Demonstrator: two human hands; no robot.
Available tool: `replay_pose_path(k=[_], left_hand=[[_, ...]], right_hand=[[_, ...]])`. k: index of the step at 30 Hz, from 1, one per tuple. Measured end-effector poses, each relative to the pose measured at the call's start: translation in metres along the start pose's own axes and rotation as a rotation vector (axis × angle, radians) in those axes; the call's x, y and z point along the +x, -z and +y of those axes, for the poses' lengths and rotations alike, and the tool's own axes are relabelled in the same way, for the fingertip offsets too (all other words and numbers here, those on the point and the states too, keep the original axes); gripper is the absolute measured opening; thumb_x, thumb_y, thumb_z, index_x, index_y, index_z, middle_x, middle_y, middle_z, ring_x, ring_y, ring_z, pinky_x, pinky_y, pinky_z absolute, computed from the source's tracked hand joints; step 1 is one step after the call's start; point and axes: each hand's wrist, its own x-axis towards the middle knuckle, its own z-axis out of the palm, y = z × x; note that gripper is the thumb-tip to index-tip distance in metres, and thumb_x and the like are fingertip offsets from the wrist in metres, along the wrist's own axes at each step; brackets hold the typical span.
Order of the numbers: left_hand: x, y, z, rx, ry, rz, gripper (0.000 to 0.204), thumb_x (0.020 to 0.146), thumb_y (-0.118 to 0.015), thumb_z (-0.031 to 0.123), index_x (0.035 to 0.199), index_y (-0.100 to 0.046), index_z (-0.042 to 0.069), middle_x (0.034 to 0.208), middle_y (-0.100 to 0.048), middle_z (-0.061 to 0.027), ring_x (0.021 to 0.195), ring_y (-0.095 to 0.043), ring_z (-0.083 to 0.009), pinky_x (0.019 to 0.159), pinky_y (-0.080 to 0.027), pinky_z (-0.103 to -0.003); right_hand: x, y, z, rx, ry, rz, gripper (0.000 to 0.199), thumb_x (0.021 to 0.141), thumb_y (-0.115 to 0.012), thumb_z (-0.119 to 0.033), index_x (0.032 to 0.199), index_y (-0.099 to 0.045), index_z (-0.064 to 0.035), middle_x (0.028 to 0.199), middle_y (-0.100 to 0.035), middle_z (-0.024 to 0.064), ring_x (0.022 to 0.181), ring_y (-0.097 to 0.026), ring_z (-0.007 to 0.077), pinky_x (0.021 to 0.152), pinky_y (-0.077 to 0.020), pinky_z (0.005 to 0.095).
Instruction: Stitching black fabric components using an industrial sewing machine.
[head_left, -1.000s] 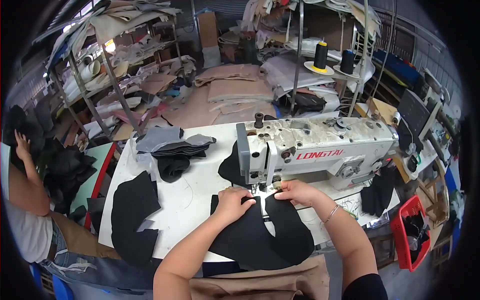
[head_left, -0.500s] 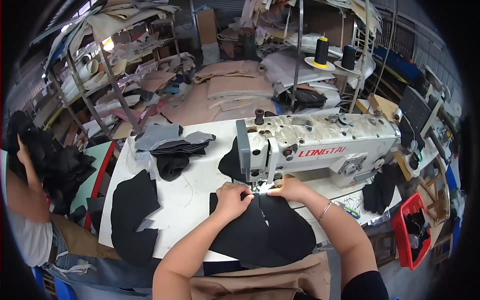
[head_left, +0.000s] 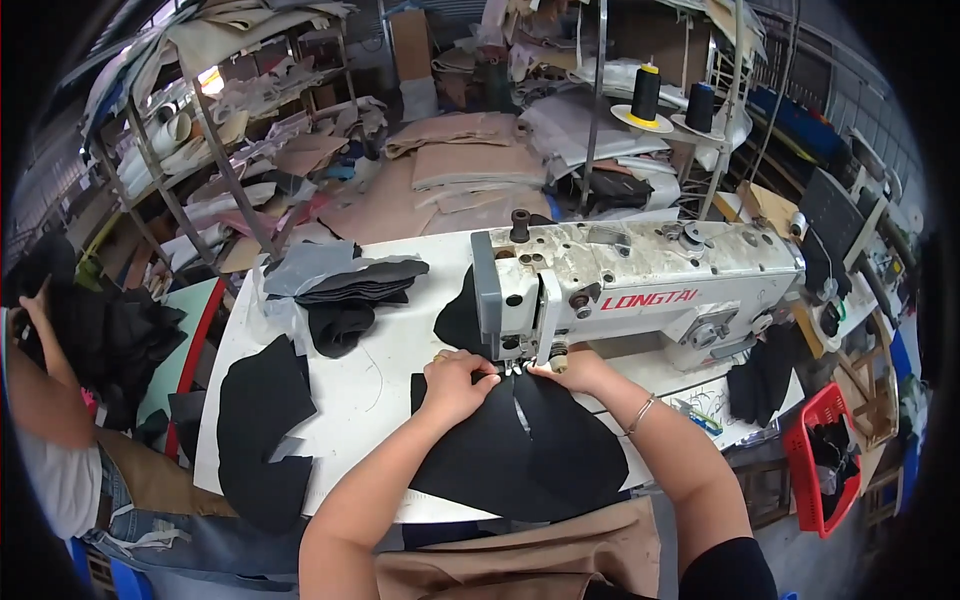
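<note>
A black fabric piece [head_left: 480, 455] lies flat on the white sewing table, its far edge at the needle area of the sewing machine [head_left: 650, 270]. A narrow slit runs through it toward me from the presser foot [head_left: 513, 367]. To the left of the foot, my left hand [head_left: 460, 387] has its fingers curled, with thumb and fingertips gripping the fabric. Close on the foot's right, my right hand [head_left: 578, 370] pinches the fabric's far edge; its fingers are partly hidden behind the machine head.
More cut black fabric [head_left: 262, 440] lies left on the table, below a stack of dark pieces [head_left: 360, 285] with grey sheeting. Thread cones [head_left: 646, 95] stand behind the machine. A red basket [head_left: 800, 470] is at right. Far left, a co-worker's arm [head_left: 55, 340] reaches into a black pile.
The black fabric has advanced slightly away from me under the machine head, both hands going with it. The slit looks wider. At far left, the co-worker's hand has shifted.
</note>
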Motion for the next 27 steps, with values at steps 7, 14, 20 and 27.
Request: replay_pose_path(k=[7, 14, 20, 27], left_hand=[[-0.010, 0.008, 0.007, 0.030, -0.092, 0.091, 0.015, 0.073, -0.075, 0.021, 0.082, -0.070, 0.011, 0.083, -0.065, -0.0045, 0.089, -0.059, -0.0268, 0.082, -0.045, -0.039], [-0.030, 0.023, 0.048, -0.385, -0.355, 0.047, 0.037, 0.078, -0.077, 0.026, 0.102, -0.062, 0.003, 0.090, -0.063, -0.0124, 0.083, -0.063, -0.0280, 0.073, -0.052, -0.035], [-0.032, -0.009, 0.036, -1.105, 0.235, -0.336, 0.028, 0.083, -0.073, 0.011, 0.105, -0.060, 0.002, 0.092, -0.061, -0.0023, 0.067, -0.058, -0.0062, 0.062, -0.049, -0.021], [-0.034, 0.011, 0.042, -0.973, 0.293, -0.391, 0.013, 0.083, -0.073, 0.010, 0.088, -0.063, 0.004, 0.072, -0.060, 0.0023, 0.061, -0.055, -0.0052, 0.057, -0.045, -0.020]], right_hand=[[-0.002, 0.011, 0.003, -0.088, -0.071, -0.141, 0.063, 0.079, -0.068, -0.053, 0.107, -0.063, 0.0021, 0.095, -0.068, 0.0189, 0.088, -0.066, 0.0309, 0.077, -0.0511, 0.0373], [-0.024, 0.000, 0.024, 0.913, 0.168, -0.413, 0.011, 0.089, -0.066, -0.009, 0.099, -0.064, -0.0049, 0.085, -0.062, -0.0043, 0.076, -0.055, 0.0034, 0.064, -0.0458, 0.0205], [-0.024, -0.014, 0.032, 0.918, 0.239, -0.229, 0.017, 0.088, -0.067, -0.010, 0.103, -0.065, -0.0008, 0.087, -0.065, -0.0008, 0.077, -0.057, 0.0036, 0.066, -0.0471, 0.0213], [-0.050, 0.006, 0.014, 0.704, 0.233, -0.110, 0.013, 0.087, -0.069, -0.013, 0.095, -0.066, -0.0031, 0.071, -0.058, -0.0047, 0.064, -0.049, 0.0012, 0.055, -0.0397, 0.0193]])
